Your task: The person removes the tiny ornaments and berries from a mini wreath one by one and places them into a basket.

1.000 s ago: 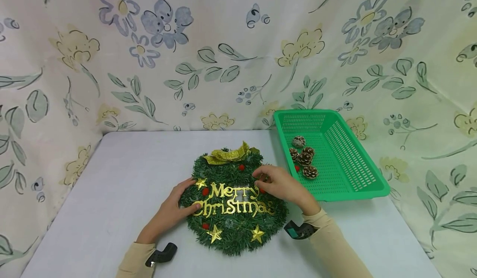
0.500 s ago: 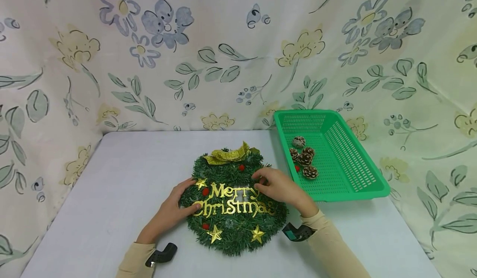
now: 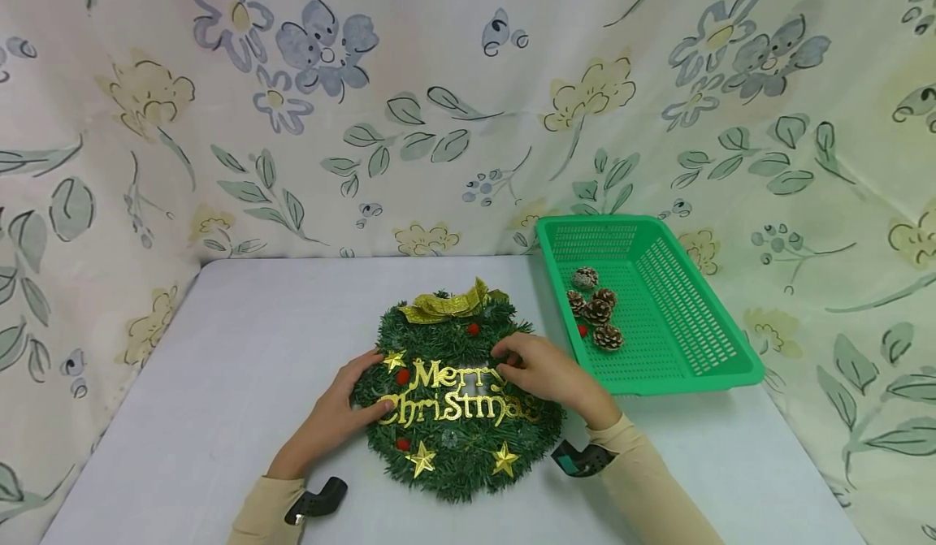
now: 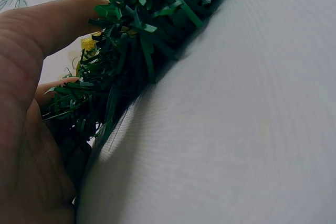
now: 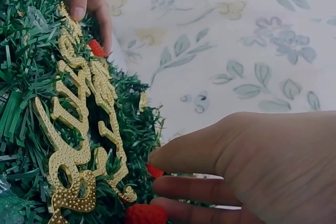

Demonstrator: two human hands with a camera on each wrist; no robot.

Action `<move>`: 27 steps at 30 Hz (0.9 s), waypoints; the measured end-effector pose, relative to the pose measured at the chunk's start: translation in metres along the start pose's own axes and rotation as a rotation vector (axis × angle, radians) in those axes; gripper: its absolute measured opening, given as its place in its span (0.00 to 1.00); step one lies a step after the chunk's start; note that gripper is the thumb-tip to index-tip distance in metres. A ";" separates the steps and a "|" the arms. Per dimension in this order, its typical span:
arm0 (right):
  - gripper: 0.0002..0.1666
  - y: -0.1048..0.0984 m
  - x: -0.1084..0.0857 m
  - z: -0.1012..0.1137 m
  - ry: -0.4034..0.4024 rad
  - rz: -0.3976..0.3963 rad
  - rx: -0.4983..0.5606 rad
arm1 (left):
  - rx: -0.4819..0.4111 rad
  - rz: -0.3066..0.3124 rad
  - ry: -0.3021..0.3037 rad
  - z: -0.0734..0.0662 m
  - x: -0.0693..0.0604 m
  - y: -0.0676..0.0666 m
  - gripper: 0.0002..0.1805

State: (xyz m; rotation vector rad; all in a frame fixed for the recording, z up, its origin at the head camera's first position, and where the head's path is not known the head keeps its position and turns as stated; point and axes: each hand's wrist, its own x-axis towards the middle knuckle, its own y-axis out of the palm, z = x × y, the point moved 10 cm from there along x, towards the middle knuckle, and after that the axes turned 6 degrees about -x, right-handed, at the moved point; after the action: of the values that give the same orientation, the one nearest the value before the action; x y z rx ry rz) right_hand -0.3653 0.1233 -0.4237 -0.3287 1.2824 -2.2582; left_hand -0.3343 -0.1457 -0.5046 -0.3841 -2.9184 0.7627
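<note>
A green tinsel Christmas wreath (image 3: 446, 480) with gold "Merry Christmas" lettering (image 3: 453, 407) lies on the table. Gold stars (image 3: 422, 458), a gold bow (image 3: 448, 305) and red pompoms (image 3: 474, 329) decorate it. My left hand (image 3: 338, 405) grips its left edge, thumb on top by the lettering; tinsel (image 4: 142, 30) shows between thumb and fingers in the left wrist view. Over the wreath's upper right side is my right hand (image 3: 544, 370), fingers bent. The right wrist view shows its thumb and fingers (image 5: 199, 187) apart, beside a red pompom (image 5: 147, 214); another appears in the gap, seemingly behind.
A green plastic basket (image 3: 658, 387) stands at the right, close to my right forearm. Several pine cones (image 3: 597, 311) and a red pompom (image 3: 582, 330) are at its left side. A floral cloth (image 3: 409, 163) hangs behind the white table (image 3: 241, 326).
My right hand has shifted slightly left and lower over the wreath, and the red patch beneath it is now hidden in the head view. My left hand has stayed in place.
</note>
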 end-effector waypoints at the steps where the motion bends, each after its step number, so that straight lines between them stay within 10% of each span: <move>1: 0.16 0.000 0.000 0.000 -0.002 0.000 -0.002 | 0.001 0.000 0.001 0.000 0.000 0.000 0.44; 27: 0.18 0.014 0.000 -0.002 -0.013 0.072 -0.148 | -0.001 0.004 -0.004 0.001 0.001 0.000 0.44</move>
State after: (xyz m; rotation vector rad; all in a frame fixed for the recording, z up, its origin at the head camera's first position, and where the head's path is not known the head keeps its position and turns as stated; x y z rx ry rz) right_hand -0.3620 0.1195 -0.4365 -0.3440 1.4353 -2.1035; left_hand -0.3349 -0.1456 -0.5054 -0.3884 -2.9228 0.7634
